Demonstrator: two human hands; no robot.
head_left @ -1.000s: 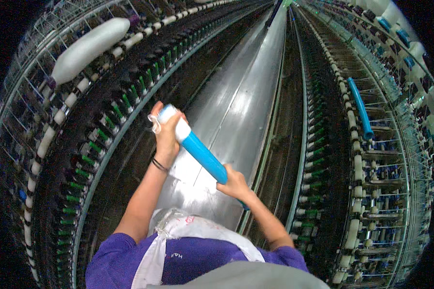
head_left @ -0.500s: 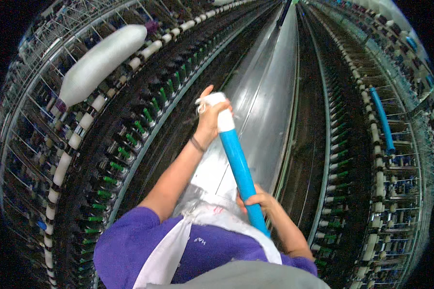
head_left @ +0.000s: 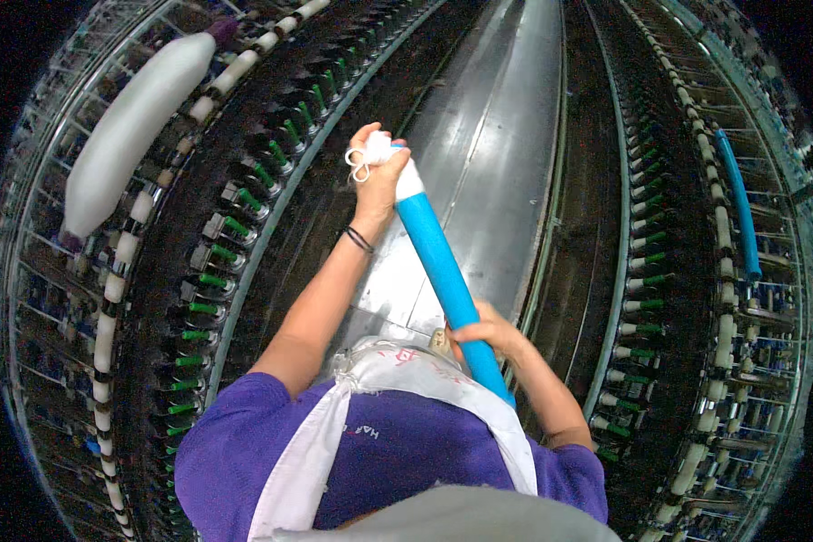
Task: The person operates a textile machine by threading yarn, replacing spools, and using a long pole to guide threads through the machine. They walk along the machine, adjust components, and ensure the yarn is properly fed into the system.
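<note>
A long blue roving bobbin tube (head_left: 437, 257) slants across in front of me, its lower end close to my apron. White roving (head_left: 410, 183) covers its far end. My left hand (head_left: 377, 191) is closed around that white part, and loops of loose white strand (head_left: 359, 166) stick out beside the fingers. Lower down, my right hand (head_left: 495, 331) wraps round the bare blue tube. The palm sides of both grips are hidden.
Spinning frames flank the aisle, with rows of green-topped spindles (head_left: 211, 281) and white rollers (head_left: 127, 246). A full white roving bobbin (head_left: 140, 126) hangs at upper left, and another blue tube (head_left: 739, 208) at right. A shiny metal floor strip (head_left: 497, 135) runs ahead.
The held tube and both hands have moved up in the picture, my left hand also slightly left. The machines have shifted in view, and the white strand loops show more clearly.
</note>
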